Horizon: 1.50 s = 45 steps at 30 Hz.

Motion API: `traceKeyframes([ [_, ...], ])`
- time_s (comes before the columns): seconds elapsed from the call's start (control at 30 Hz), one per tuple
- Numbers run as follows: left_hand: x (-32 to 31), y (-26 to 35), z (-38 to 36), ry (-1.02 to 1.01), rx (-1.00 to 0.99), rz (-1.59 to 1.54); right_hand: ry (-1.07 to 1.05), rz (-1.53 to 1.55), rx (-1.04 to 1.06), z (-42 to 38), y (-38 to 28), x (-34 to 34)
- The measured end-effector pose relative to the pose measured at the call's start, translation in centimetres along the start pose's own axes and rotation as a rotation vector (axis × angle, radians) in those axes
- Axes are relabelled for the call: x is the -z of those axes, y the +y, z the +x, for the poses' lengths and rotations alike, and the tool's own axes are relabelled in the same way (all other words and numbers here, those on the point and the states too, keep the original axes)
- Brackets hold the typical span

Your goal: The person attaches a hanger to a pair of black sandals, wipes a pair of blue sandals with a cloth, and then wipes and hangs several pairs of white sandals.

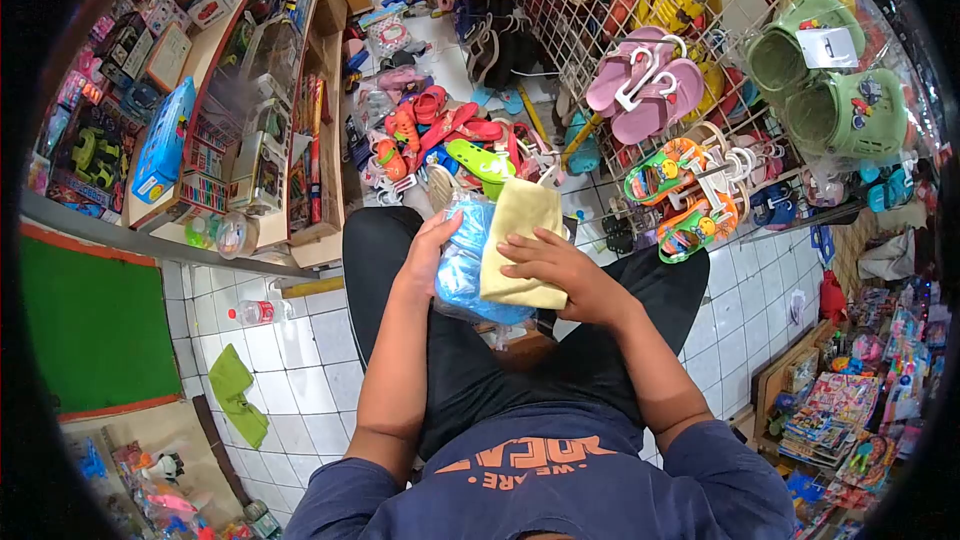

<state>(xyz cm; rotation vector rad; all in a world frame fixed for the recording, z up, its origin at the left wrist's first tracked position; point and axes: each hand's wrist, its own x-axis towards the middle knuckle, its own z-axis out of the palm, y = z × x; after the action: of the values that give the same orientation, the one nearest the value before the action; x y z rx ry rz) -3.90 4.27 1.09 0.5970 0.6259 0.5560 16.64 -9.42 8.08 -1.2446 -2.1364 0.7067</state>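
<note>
Above my lap, a blue item in clear plastic wrap [463, 265] is held at its left side by my left hand [430, 252], with the fingers partly behind it. A folded yellow cloth [525, 215] lies over the right part of the blue item. My right hand [560, 275] rests on the lower part of the cloth with its fingers spread, pressing it against the package. The underside of the package is hidden.
Beyond my knees lies a pile of colourful sandals [435, 135]. Pink sandals [645, 85] and green clogs [845, 105] hang on a wire rack at right. Shelves stand at left. A plastic bottle [255, 312] and green cloth [235, 395] lie on the tiles.
</note>
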Motion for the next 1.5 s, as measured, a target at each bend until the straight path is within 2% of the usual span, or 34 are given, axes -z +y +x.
traceKeyframes([
  [0.17, 0.0, 0.4, -0.4, -0.045, -0.050, 0.002, -0.009, 0.061, -0.059, -1.8, -0.5, 0.6],
  [0.23, -0.3, 0.6, -0.5, -0.051, -0.073, 0.022, 0.043, 0.210, -0.111, -2.5, -0.2, 1.0],
  [0.33, -0.5, 0.5, -0.3, 0.018, -0.238, 0.282, 0.074, 0.243, -0.379, -4.4, 0.8, 2.0],
  [0.37, -0.3, 0.2, -0.1, 0.014, -0.240, 0.284, 0.189, 0.194, -0.415, -4.6, 0.9, 1.6],
  [0.43, -0.1, -0.6, 0.6, 0.111, -0.292, 0.552, 0.464, 0.100, -0.290, -3.7, 0.9, 1.3],
  [0.47, 1.0, -1.8, 1.6, 0.121, -0.307, 0.667, 0.463, 0.098, -0.292, -3.1, 0.9, 1.0],
  [0.53, -0.2, -2.5, 1.4, 0.094, -0.295, 0.663, 0.671, -0.062, -0.169, -1.3, 0.8, 0.4],
  [0.57, -0.9, -3.0, 1.3, 0.067, -0.287, 0.665, 0.682, -0.041, -0.126, -0.3, 0.7, 0.1],
  [0.63, -1.4, -4.4, 1.8, 0.137, -0.275, 0.630, 0.583, -0.090, -0.156, 0.9, 1.5, -1.7],
  [0.7, -1.7, -5.4, 2.2, 0.296, -0.350, 0.278, 0.386, -0.066, -0.198, 1.8, 2.7, -4.0],
  [0.73, -1.5, -5.6, 2.5, 0.330, -0.447, 0.234, 0.413, 0.042, -0.201, 1.9, 2.9, -4.9],
  [0.77, -0.9, -5.8, 2.4, 0.335, -0.443, 0.234, 0.410, 0.048, -0.204, 1.6, 3.3, -5.2],
  [0.83, -0.4, -4.7, 1.1, 0.399, -0.344, 0.133, 0.239, 0.189, -0.202, 1.3, 3.1, -4.8],
  [0.87, 1.7, -5.6, 2.1, 0.401, -0.391, 0.066, 0.239, 0.179, -0.173, 1.3, 2.8, -4.9],
  [0.97, 1.3, -4.1, 0.9, 0.416, -0.391, 0.085, 0.197, 0.168, -0.164, 1.2, 1.3, -5.1],
  [1.03, 2.1, -3.5, 1.3, 0.528, -0.445, 0.056, 0.218, 0.119, -0.141, 0.4, 1.2, -5.3],
  [1.1, 3.6, -1.8, 1.5, 0.553, -0.476, -0.102, 0.122, 0.204, -0.117, -0.8, 1.4, -6.2],
  [1.13, 3.4, -0.6, 1.3, 0.542, -0.481, -0.188, 0.102, 0.334, -0.194, -1.3, 0.9, -6.0],
  [1.17, 3.2, 0.4, 0.9, 0.538, -0.485, -0.276, 0.102, 0.335, -0.200, -1.8, 1.2, -5.9],
  [1.23, 3.3, 1.7, 0.3, 0.458, -0.567, -0.225, -0.025, 0.321, -0.499, -3.1, 2.3, -6.1],
  [1.27, 3.1, 2.0, 0.1, 0.398, -0.583, -0.211, 0.164, 0.410, -0.457, -3.6, 3.1, -6.3],
  [1.3, 2.7, 2.1, -0.1, 0.340, -0.596, -0.195, 0.157, 0.414, -0.452, -3.4, 2.7, -6.0],
  [1.37, 3.4, 0.6, 0.7, 0.435, -0.679, 0.064, 0.601, 0.324, -0.549, -2.5, 1.1, -4.2],
  [1.43, 2.4, -0.6, 0.8, 0.359, -0.692, 0.205, 0.842, 0.071, -0.353, -0.9, 0.2, -3.1],
  [1.5, 1.5, -1.9, 1.1, 0.283, -0.605, 0.347, 0.885, 0.035, -0.164, 0.9, -1.2, -1.6],
])
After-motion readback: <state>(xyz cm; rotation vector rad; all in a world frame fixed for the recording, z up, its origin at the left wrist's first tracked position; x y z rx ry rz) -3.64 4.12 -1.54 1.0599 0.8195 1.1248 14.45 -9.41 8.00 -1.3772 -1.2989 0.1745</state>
